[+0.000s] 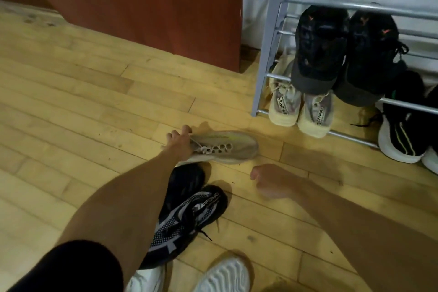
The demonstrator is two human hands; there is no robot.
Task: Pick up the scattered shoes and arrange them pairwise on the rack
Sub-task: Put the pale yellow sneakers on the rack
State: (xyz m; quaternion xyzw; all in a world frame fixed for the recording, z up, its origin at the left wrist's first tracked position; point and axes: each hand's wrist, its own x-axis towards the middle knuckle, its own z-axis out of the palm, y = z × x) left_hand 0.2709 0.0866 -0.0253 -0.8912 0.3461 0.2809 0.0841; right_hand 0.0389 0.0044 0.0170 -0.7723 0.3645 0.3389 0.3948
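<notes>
Two bare hands, the left hand [180, 142] and the right hand [272, 182], with fingers and wrists uncovered, each at the end of an arm that is bare along all of its visible length. On the left arm only, near the lower left corner, a black short sleeve [71, 268] of plain dark cloth with a rounded hem, ending above the elbow, its weave lost in the dim light. At the bottom edge, two white shoes [225, 275] with wavy ribbed surfaces, whether worn or merely lying there impossible to tell.
</notes>
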